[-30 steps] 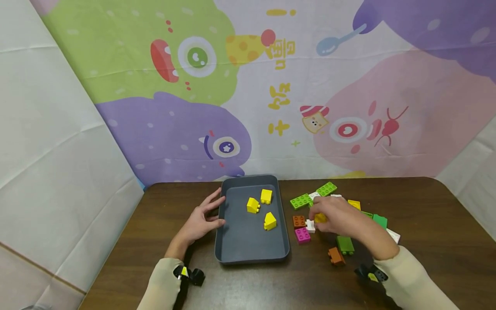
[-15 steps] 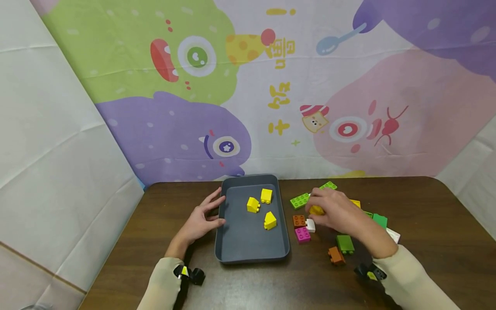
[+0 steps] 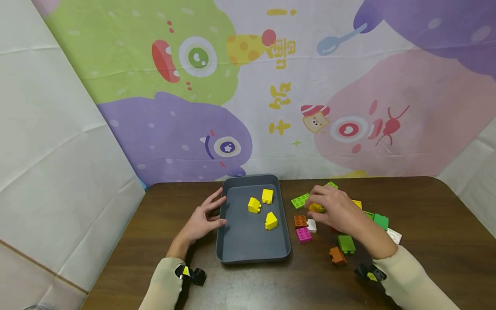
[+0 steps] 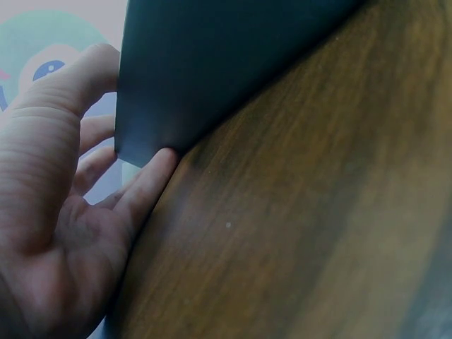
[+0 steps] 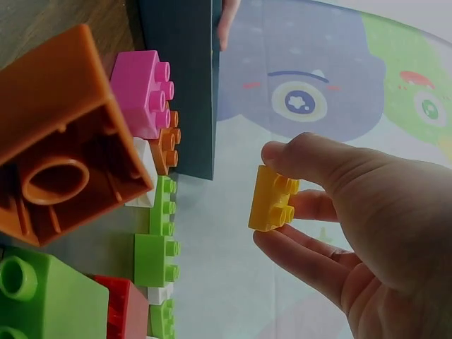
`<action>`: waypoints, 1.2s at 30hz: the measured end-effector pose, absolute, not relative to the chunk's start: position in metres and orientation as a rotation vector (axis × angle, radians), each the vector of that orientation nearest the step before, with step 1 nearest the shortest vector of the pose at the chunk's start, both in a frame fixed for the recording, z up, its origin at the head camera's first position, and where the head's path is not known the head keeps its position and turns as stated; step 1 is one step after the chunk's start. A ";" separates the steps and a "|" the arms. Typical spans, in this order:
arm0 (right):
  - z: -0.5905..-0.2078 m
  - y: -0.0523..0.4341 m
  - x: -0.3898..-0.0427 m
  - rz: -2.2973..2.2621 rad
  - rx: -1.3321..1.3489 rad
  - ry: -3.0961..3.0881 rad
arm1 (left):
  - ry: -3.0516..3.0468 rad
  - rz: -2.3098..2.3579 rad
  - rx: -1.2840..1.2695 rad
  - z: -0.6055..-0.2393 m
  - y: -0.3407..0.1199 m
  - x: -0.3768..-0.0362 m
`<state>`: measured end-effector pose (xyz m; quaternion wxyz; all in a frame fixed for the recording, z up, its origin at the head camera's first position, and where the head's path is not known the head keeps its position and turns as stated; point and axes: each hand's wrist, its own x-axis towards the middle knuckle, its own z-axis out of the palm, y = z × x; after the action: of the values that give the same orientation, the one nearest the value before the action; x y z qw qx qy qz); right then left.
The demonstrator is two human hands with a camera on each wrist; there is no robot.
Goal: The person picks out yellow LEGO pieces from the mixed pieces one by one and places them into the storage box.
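Observation:
My right hand (image 3: 336, 209) pinches a yellow toy brick (image 5: 270, 199) between thumb and fingers, raised over the loose bricks; its studs face the palm in the right wrist view. At the left side of a dark grey tray (image 3: 252, 252), my left hand (image 3: 199, 221) touches the wall with thumb and fingers spread. The left wrist view shows its fingertips (image 4: 166, 159) against the tray's outer side, low by the tabletop. Inside the tray lie three yellow bricks, one at the back (image 3: 267, 196), one on the left (image 3: 254, 205) and one nearer the front (image 3: 271, 221).
Right of the tray lie a magenta brick (image 3: 304, 235), a brown brick (image 3: 300, 221), a white piece (image 3: 311, 225) and a lime brick (image 3: 300, 201). Nearer the front are a green brick (image 3: 346, 244) and an orange-brown one (image 3: 337, 255). A patterned cloth (image 3: 286, 155) hangs behind the table.
My right hand has lifted slightly and shifted a little to the left and back with the yellow brick in its fingers. The left hand and the tray's bricks stay in place.

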<state>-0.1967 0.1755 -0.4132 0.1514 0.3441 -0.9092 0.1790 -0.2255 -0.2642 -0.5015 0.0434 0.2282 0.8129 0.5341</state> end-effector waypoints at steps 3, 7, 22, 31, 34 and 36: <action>-0.412 0.177 -0.197 0.527 0.995 -2.591 | 2.487 1.625 0.673 -0.500 -0.262 -0.225; -0.411 0.179 -0.197 0.539 1.005 -2.562 | 2.493 1.619 0.660 -0.499 -0.262 -0.225; -0.408 0.179 -0.198 0.540 1.003 -2.530 | 2.473 1.643 0.665 -0.498 -0.261 -0.224; -0.393 0.174 -0.201 0.524 0.977 -2.589 | 2.486 1.637 0.663 -0.498 -0.261 -0.224; -0.390 0.173 -0.203 0.537 0.982 -2.577 | 2.495 1.636 0.671 -0.499 -0.261 -0.224; -0.390 0.173 -0.204 0.534 0.991 -2.574 | 2.502 1.633 0.672 -0.499 -0.261 -0.224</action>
<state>-0.2038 0.1727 -0.3903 0.1655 0.3480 -0.9035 0.1876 -0.2239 -0.2612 -0.4989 0.0396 0.2192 0.8163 0.5329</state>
